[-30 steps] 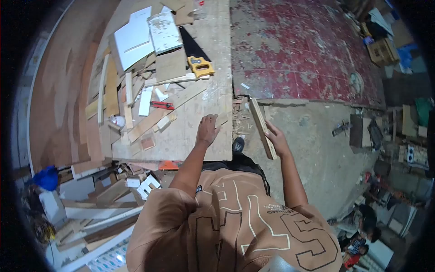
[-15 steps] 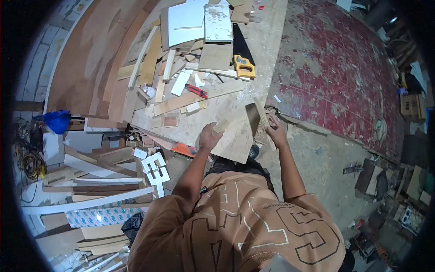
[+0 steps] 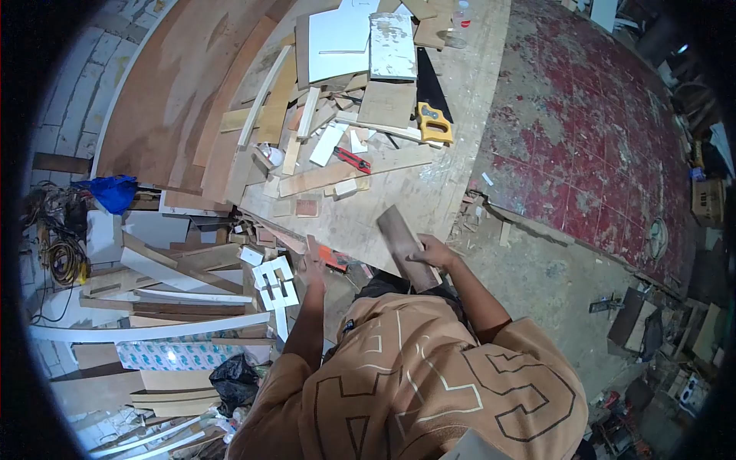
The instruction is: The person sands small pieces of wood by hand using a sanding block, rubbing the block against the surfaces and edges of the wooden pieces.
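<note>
My right hand grips a flat wooden board near its lower end. The board's brown face is turned up, and it slants over the near corner of the plywood worktop. Off the worktop's left edge, my left hand is closed around a small wood block, seen narrow side on. An orange-red object lies just behind that hand, partly hidden. Farther in on the worktop are a red utility knife and a small reddish wood piece.
A handsaw with a yellow handle lies among wood offcuts and a paint-worn white board. Beyond the worktop's right side is a worn red tiled surface. Stacked planks and a white cut-out panel stand at left.
My left hand has moved left and down, off the worktop, with the small block. My right hand has shifted left and down, and the board has turned from edge-on to show its broad face.
</note>
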`<state>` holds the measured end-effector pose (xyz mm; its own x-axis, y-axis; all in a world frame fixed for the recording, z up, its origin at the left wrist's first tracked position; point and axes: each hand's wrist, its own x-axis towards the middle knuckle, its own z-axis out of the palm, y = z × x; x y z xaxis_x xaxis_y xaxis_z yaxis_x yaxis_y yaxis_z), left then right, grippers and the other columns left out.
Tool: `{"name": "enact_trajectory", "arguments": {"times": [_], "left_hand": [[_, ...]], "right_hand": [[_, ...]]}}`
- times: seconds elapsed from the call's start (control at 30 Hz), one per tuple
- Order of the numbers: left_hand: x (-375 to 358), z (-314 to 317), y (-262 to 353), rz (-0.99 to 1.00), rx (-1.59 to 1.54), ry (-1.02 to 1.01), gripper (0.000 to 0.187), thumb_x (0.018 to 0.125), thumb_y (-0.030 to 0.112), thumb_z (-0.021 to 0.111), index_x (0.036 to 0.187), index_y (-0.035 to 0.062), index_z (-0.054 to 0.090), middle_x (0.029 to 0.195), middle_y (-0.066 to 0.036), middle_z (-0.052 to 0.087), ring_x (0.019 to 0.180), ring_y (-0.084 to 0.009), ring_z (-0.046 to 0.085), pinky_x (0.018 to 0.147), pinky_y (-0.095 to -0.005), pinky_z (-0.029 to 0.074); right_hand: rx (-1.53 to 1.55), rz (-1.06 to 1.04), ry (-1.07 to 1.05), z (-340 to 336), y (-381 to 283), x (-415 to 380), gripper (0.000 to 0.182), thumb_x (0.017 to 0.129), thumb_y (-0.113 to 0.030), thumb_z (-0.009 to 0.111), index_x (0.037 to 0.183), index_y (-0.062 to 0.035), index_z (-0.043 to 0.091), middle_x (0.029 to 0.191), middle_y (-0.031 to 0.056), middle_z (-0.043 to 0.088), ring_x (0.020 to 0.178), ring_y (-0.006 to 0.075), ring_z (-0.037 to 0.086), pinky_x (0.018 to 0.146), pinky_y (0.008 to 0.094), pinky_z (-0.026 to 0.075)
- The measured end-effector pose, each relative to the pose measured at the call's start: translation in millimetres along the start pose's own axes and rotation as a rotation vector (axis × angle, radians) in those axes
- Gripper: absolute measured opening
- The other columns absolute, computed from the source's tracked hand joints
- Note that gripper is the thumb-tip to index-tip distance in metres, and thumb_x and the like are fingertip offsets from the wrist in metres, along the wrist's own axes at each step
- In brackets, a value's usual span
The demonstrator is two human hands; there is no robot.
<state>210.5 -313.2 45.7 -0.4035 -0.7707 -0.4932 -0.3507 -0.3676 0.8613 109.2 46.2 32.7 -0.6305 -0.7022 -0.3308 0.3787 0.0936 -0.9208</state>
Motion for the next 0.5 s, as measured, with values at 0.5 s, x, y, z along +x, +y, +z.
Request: {"name": "enact_trajectory", "arguments": {"times": [0.5], "left_hand": [[2, 10, -3, -0.021, -0.105, -0.179, 0.048, 0.097, 0.025, 0.061, 0.135, 0.0024, 0.045, 0.114, -0.014, 0.061, 0.093, -0.0238, 0.065, 0.08, -0.0346, 0.057]], "right_hand": [[-0.553, 0.301, 1.405, -101, -14, -23, 0.048, 0.08, -0.028, 0.073, 0.114, 0.0031, 0.06, 0.101, 0.0288, 0.067, 0.09, 0.0407, 0.067, 0.078, 0.0486, 0.051]]}}
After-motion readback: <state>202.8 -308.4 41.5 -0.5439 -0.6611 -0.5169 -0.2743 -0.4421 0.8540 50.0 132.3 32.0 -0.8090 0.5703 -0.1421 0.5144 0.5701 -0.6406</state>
